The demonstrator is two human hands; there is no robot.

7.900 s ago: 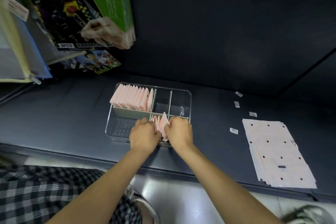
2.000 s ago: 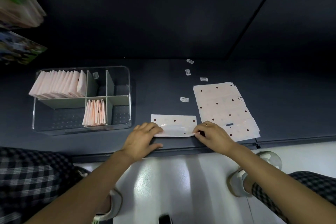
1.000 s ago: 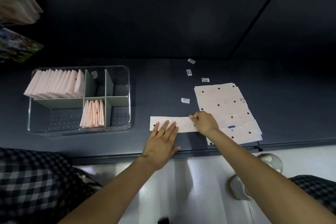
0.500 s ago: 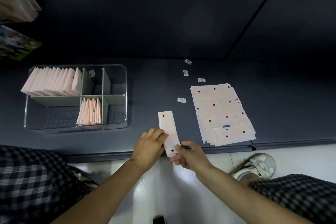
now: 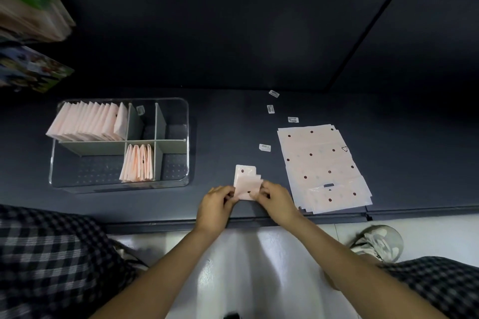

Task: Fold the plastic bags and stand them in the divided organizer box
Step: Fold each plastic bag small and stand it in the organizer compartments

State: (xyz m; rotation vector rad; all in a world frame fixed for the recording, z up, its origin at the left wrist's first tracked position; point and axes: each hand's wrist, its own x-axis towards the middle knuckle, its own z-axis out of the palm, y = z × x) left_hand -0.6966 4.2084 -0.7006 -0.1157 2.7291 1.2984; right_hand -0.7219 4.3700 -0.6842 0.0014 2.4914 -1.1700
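A triangle sign [image 5: 344,148] stands at the 3 o'clock edge of the flat bags [image 5: 321,163]. Small labels [image 5: 264,147] lie on the shelf [image 5: 225,122] at their 10 o'clock, print too small to read.

Both forearms bare to the frame edge, no sleeves, watch or rings visible on left hand [image 5: 216,204] or right hand [image 5: 276,201]. Dark checked garment, black/grey-white plaid, covers left leg [image 5: 51,261] at lower left and right leg [image 5: 440,287] at lower right. Light sneaker [image 5: 375,242] with dark laces and grey panels at right, above the plaid; edge of another light shoe [image 5: 129,254] just beside the left leg, mostly hidden.
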